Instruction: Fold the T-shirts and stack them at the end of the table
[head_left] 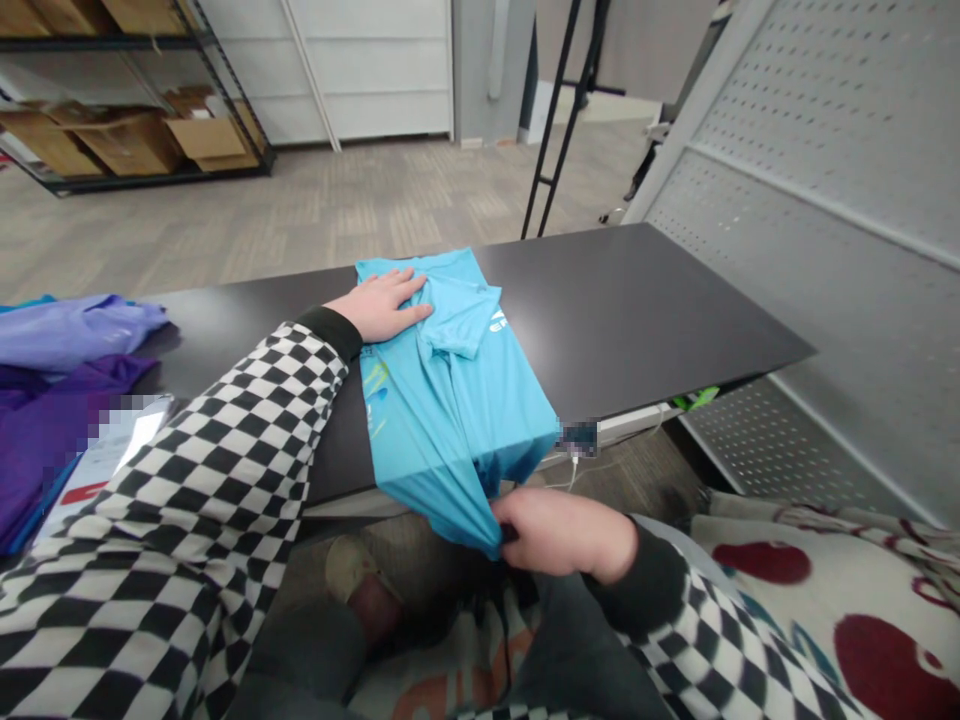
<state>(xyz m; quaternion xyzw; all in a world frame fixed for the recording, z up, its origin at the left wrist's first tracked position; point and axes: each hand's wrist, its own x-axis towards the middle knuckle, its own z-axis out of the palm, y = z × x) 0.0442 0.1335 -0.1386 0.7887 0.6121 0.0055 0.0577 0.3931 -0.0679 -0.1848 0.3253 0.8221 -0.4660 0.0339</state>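
Note:
A light blue T-shirt [495, 390] lies partly folded on the dark table, one sleeve turned in over its body. Its lower end hangs over the table's front edge. Flat on the upper left of the shirt rests my left hand [386, 302], fingers spread. Below the table edge, my right hand [562, 530] is closed on the hanging hem and pulls the cloth into a taut point. Part of a print shows on the shirt's left side and white lettering on its right.
Purple garments [67, 390] and a clear plastic packet [112, 460] lie at the table's left. A phone-like device [577, 438] with a white cable sits at the front edge of the table [637, 300]. A perforated panel [840, 130] stands on the right.

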